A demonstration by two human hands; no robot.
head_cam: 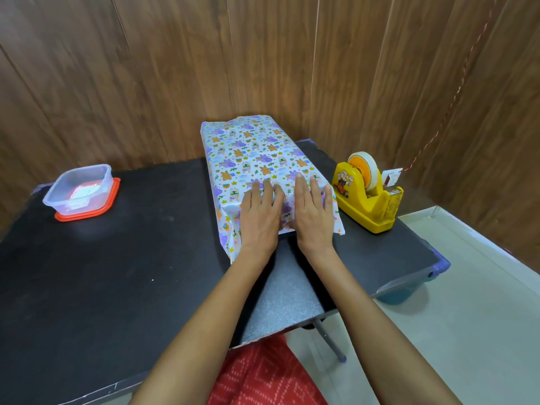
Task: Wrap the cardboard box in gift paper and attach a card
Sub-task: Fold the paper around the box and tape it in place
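The box (254, 150), covered in white gift paper with purple and orange cartoon animals, lies lengthwise on the black table (117, 258), its far end against the wooden wall. My left hand (260, 214) and my right hand (314, 211) lie flat side by side on its near end, fingers spread, pressing the paper over the near edge. Loose paper flaps stick out below the left hand and at the right corner (339, 226). No card can be made out.
A yellow tape dispenser (368, 194) with a roll of tape stands right of the box. A clear plastic container (79, 190) rests on its red lid at the far left. The table's right edge drops to a pale floor (467, 317).
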